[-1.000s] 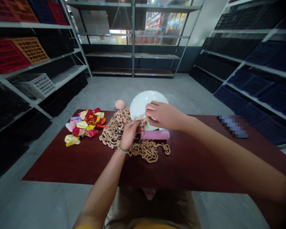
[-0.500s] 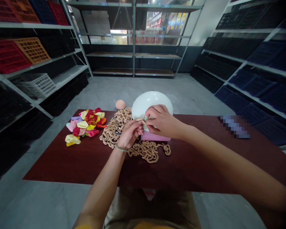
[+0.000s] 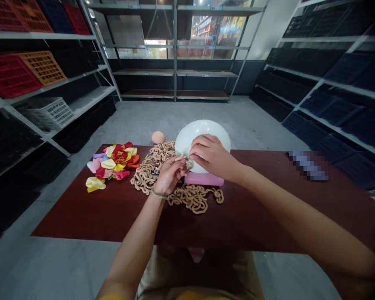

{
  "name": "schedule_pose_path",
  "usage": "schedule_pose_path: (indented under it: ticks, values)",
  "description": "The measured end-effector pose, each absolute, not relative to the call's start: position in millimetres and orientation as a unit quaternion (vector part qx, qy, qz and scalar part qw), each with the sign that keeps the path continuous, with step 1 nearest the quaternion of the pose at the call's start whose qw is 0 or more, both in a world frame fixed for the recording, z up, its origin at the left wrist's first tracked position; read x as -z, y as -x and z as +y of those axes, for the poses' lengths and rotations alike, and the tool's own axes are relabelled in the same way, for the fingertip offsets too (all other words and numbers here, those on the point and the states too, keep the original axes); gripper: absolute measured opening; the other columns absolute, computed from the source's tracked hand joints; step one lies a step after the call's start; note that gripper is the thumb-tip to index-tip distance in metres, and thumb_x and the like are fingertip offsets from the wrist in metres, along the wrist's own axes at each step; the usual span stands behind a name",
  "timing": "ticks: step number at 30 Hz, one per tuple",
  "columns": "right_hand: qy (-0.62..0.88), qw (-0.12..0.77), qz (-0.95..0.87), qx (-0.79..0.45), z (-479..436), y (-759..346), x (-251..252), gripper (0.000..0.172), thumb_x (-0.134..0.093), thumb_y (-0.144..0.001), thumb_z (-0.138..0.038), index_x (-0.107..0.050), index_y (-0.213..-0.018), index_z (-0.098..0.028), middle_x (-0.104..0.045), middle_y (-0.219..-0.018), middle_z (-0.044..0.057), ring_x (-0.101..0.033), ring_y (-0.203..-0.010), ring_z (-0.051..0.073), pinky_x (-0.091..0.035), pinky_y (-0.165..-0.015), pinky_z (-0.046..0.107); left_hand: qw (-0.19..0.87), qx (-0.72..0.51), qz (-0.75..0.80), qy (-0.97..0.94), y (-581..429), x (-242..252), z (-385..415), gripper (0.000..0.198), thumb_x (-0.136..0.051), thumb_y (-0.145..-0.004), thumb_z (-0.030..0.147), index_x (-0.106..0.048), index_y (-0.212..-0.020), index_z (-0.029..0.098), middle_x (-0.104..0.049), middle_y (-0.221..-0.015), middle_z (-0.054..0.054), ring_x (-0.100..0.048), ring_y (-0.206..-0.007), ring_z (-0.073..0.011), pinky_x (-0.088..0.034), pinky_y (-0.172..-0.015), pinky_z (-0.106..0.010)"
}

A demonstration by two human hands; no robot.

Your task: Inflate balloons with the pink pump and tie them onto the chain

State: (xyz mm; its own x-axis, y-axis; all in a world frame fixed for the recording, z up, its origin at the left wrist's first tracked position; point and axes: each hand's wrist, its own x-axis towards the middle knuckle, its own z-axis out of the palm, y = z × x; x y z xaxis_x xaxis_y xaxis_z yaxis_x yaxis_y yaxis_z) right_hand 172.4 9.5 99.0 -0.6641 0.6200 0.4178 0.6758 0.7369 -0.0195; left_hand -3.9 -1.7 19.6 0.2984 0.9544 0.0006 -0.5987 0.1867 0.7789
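Observation:
An inflated white balloon (image 3: 203, 127) stands behind and between my hands, its lower edge beside a pink cylinder-like object (image 3: 203, 179). My left hand (image 3: 170, 173) is closed, thumb against fingers, around a thin pale strip that looks like the balloon's neck. Close against it, my right hand (image 3: 211, 154) curls its fingers down over the near side of the balloon and the strip. Their exact grip is partly hidden. Beneath and around my left hand lies a pile of tan, curly cord-like pieces (image 3: 196, 198). A small peach ball (image 3: 158, 137) sits at the pile's far end.
Several colourful deflated balloons (image 3: 115, 162) are heaped on the left of the dark red table (image 3: 90, 216). A blurred-out flat item (image 3: 308, 166) lies on the right. Shelves with crates (image 3: 43, 66) flank the room, and a metal rack (image 3: 176, 75) stands behind.
The white balloon has shifted slightly right. My right fingers have loosened and moved a little at the pale strip, while my left hand stays nearly in place.

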Motion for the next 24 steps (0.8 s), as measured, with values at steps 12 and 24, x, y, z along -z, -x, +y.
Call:
schedule_pose_path:
  ticks: [12,24]
  values:
    - [0.411,0.239,-0.872,0.115,10.5,-158.3,-82.1,0.017,-0.052,-0.09,-0.028,-0.066,-0.082,-0.022,-0.06,-0.11,0.007,-0.046,-0.108,0.024,-0.03,-0.088,0.038,0.668,-0.566,0.276,-0.395,-2.1,-12.0,0.8,0.015,-0.073,-0.075,0.025,-0.063,-0.08,0.014,-0.05,-0.062,0.005,-0.044,-0.054,-0.0054,-0.044,-0.056,-0.02]
    - [0.406,0.311,-0.835,0.203,9.1,-136.6,-60.2,0.005,-0.056,-0.086,-0.023,-0.059,-0.082,-0.022,-0.064,-0.104,0.005,-0.051,-0.104,0.023,-0.029,-0.093,0.043,0.413,-0.695,0.378,-0.451,-4.8,1.6,4.4,0.013,-0.071,-0.08,0.028,-0.064,-0.081,0.018,-0.063,-0.077,0.0,-0.056,-0.069,-0.0109,-0.047,-0.066,-0.023]
